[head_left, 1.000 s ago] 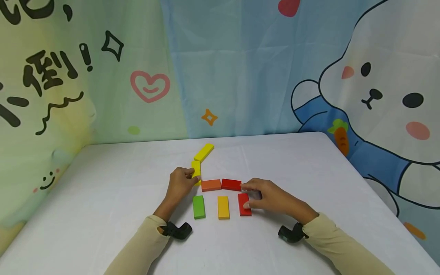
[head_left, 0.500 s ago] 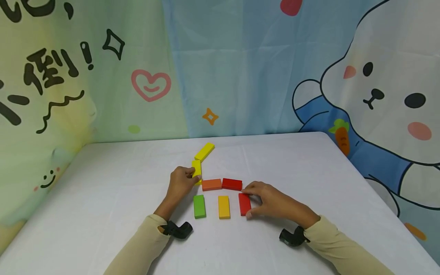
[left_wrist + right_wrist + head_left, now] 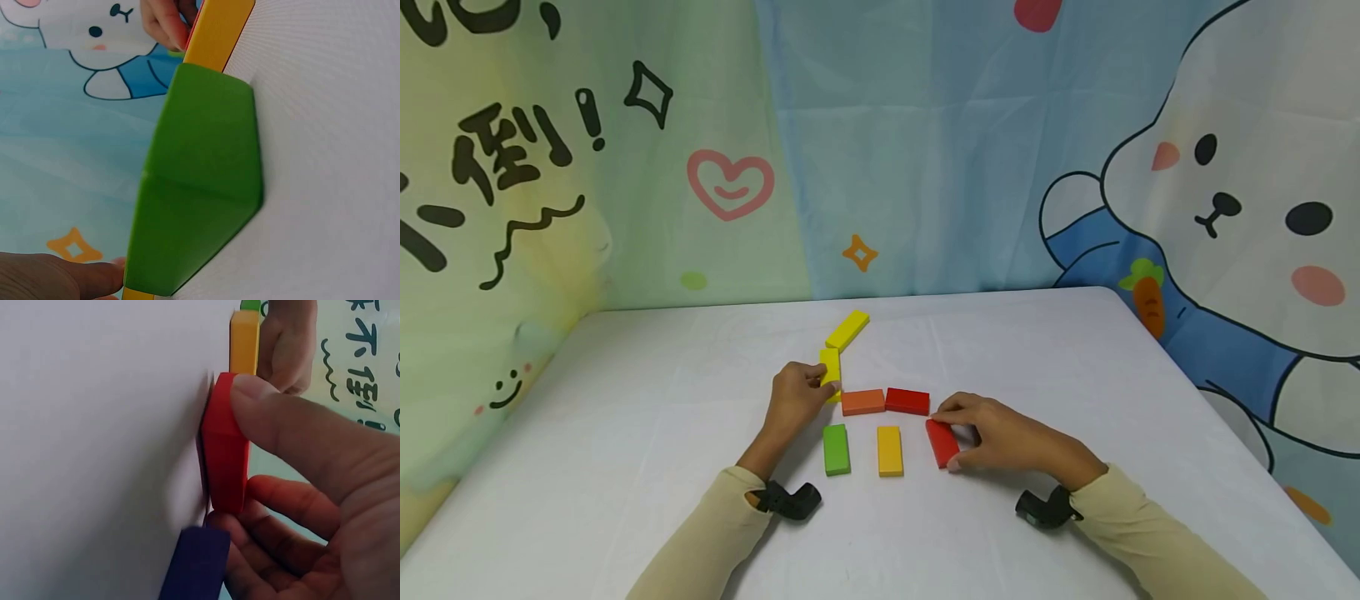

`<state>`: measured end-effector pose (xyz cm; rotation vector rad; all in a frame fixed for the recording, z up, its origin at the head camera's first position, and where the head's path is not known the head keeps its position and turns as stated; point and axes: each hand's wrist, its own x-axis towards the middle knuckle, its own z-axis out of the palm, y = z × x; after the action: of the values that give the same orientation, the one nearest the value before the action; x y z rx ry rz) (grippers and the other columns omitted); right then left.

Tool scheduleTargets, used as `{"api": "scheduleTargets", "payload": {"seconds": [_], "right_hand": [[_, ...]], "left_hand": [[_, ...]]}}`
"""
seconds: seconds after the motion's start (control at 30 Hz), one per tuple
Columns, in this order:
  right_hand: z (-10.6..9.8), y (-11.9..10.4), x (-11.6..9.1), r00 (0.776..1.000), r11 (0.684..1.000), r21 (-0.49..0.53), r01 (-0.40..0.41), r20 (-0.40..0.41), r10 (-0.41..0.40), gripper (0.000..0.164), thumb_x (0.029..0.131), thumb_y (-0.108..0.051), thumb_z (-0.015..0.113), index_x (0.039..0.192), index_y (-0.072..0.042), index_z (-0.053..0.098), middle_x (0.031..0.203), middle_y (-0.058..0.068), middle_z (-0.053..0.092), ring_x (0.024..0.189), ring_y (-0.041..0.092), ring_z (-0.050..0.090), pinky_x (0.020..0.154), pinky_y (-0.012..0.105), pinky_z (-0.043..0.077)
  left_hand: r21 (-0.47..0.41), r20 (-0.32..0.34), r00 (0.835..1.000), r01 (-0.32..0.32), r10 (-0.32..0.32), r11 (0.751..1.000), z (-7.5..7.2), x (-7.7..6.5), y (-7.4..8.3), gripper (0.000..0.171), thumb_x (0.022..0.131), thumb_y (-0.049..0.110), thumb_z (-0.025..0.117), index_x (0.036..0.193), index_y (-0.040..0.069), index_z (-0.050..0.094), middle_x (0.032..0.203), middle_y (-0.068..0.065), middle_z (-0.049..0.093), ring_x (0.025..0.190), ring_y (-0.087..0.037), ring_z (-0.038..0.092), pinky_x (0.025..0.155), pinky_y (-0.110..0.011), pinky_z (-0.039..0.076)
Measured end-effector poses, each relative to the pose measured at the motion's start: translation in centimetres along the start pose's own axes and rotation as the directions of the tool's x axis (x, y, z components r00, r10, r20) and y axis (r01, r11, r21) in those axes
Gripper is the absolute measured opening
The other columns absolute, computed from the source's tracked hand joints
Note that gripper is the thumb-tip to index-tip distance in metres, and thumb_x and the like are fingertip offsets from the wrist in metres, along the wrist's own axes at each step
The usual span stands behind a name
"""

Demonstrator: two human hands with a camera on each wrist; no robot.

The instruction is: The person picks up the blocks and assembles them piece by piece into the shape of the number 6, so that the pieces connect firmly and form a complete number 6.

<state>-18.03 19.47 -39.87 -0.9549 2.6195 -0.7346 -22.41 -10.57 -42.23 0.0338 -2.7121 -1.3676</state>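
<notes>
In the head view, my left hand [image 3: 796, 398] pinches a yellow block [image 3: 830, 357] between thumb and fingers. My right hand [image 3: 1003, 435] grips a red block [image 3: 942, 443] by its ends, its thumb at the near end and fingertips at the far end. This block is slanted. A row of an orange block [image 3: 862, 402] and a darker red block [image 3: 907, 401] lies between the hands. Nearer are a green block [image 3: 837, 450] and an amber block [image 3: 891, 452]. In the right wrist view, the thumb presses the gripped red block [image 3: 226, 447].
Another yellow block [image 3: 847, 330] lies angled behind the held yellow one. A dark blue block [image 3: 195, 565] shows below the fingers in the right wrist view; I cannot find it in the head view. A white cloth [image 3: 700, 367] covers the table, before a printed curtain [image 3: 887, 150].
My right hand has taken hold of the front red block and shifted it slightly right, turning it from nearly straight to slanted. The left hand stays on the yellow block.
</notes>
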Motion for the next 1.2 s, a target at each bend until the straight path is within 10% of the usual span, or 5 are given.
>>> {"api": "scheduleTargets", "payload": {"seconds": [1.2], "right_hand": [[-1.5, 1.6, 0.7, 0.996, 1.000, 0.010, 0.018, 0.083, -0.019, 0.062, 0.084, -0.021, 0.078, 0.140, -0.009, 0.054, 0.136, 0.002, 0.047, 0.113, 0.019, 0.045, 0.091, 0.033, 0.050]], "left_hand": [[0.025, -0.001, 1.000, 0.009, -0.009, 1.000, 0.2, -0.1, 0.1, 0.045, 0.084, 0.011, 0.077, 0.123, -0.006, 0.063, 0.111, -0.018, 0.063, 0.098, -0.024, 0.064, 0.075, -0.028, 0.056]]}}
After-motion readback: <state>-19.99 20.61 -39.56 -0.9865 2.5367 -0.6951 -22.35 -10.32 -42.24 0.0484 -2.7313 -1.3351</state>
